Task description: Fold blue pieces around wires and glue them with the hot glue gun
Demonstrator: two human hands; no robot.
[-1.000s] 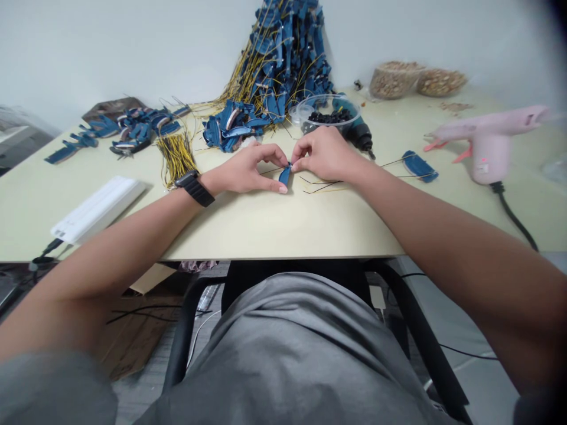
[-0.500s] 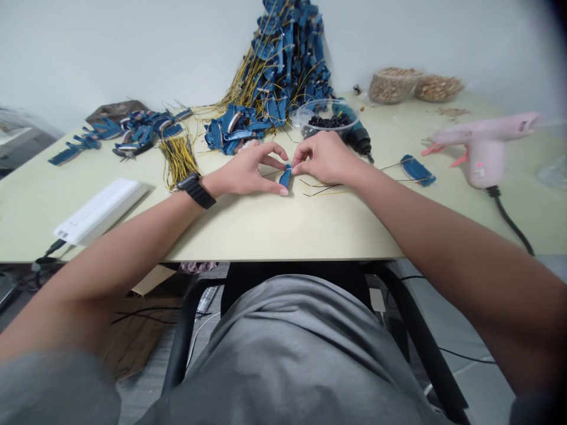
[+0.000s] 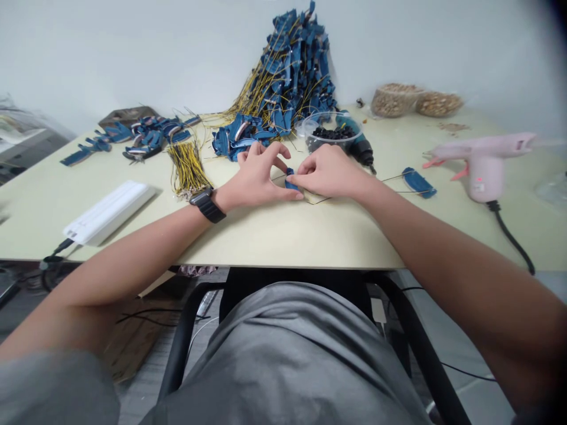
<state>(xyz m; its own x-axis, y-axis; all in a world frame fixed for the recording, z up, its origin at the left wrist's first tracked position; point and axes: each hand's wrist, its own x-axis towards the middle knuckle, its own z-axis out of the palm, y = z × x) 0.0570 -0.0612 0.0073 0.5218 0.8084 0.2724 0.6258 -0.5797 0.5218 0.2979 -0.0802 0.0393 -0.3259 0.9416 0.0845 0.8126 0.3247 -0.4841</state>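
A small blue piece with thin wires (image 3: pixel 290 179) is held between my two hands, low over the table. My left hand (image 3: pixel 261 177) grips it by its ends, the forefinger above and the thumb below, with a gap between palm and piece. The fingers of my right hand (image 3: pixel 328 172) are pinched together against its right side. Part of the piece is hidden behind those fingertips. To the right lies another blue piece (image 3: pixel 419 182) with two wires running from it toward my right wrist.
A pink glue gun (image 3: pixel 485 159) stands at the right. Behind my hands are a tub of black parts (image 3: pixel 330 133), a teal and black power tool (image 3: pixel 363 147) and a tall heap of blue wired pieces (image 3: pixel 295 71). Yellow-black wires (image 3: pixel 186 168) and a white box (image 3: pixel 108 212) lie left.
The view has shifted slightly. My right fingertips have moved onto the face of the blue piece and cover more of it. My left thumb and forefinger still hold its ends.
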